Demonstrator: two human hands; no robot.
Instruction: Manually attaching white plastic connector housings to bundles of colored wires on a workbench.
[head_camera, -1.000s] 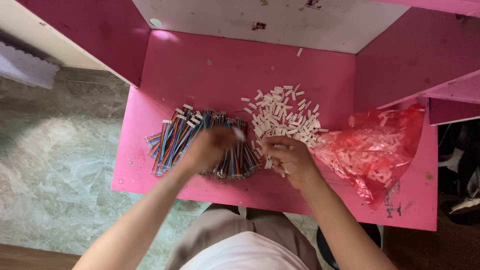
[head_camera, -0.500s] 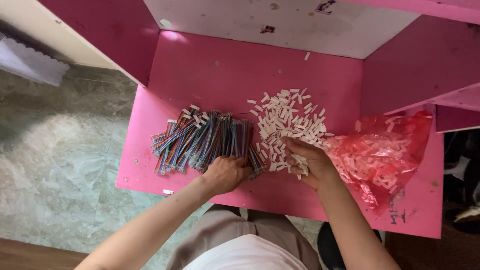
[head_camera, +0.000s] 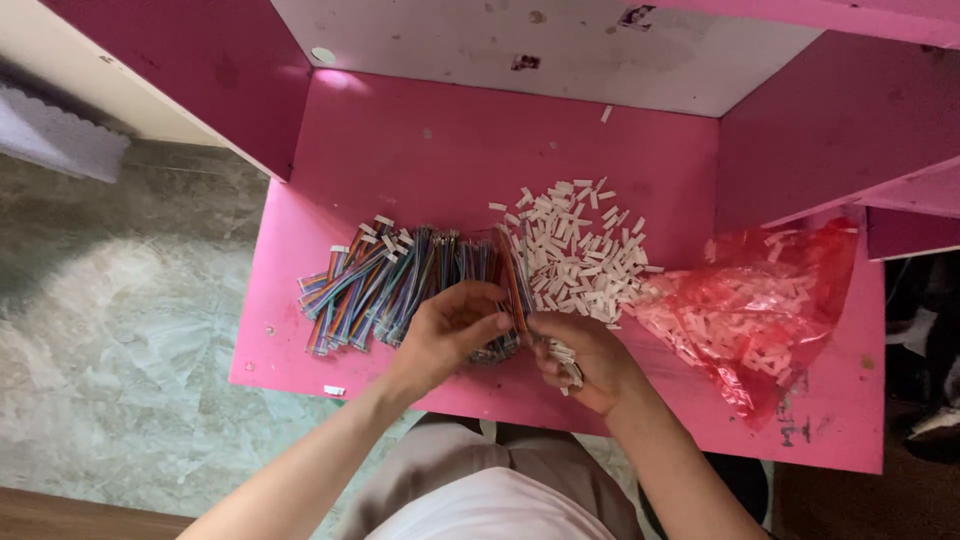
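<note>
Pinching one thin multicoloured ribbon cable (head_camera: 517, 290) between left hand (head_camera: 447, 335) thumb and fingers, right hand (head_camera: 585, 362) curled shut around a few small white plastic connector housings (head_camera: 566, 358), fingertips meeting the left's at the cable's near end. Striped in blue, green, orange and red, tipped with white plugs, angled up and away from the pinch toward the far side. Just left of it, touching, a fanned bundle of matching rainbow ribbon cables (head_camera: 385, 285) lying flat on the pink tabletop (head_camera: 420, 165). Just right and farther off, a loose heap of small white connector housings (head_camera: 580, 245). Further right, a crumpled red translucent plastic bag (head_camera: 765, 305) with more white pieces inside.
</note>
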